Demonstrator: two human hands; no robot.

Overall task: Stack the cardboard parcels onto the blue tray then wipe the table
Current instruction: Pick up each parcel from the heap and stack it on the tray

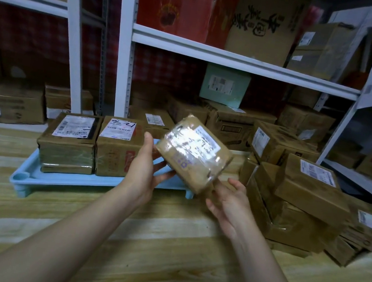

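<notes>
Two hands, left hand and right hand, grip clamped on a tilted parcel above the blue tray.

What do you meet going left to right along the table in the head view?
Blue tray → black-taped parcel → handwritten-label parcel → left hand → held parcel → right hand → parcel pile.

A parcel storeroom; white metal shelving crammed with labelled cardboard boxes around a wooden table.
</notes>
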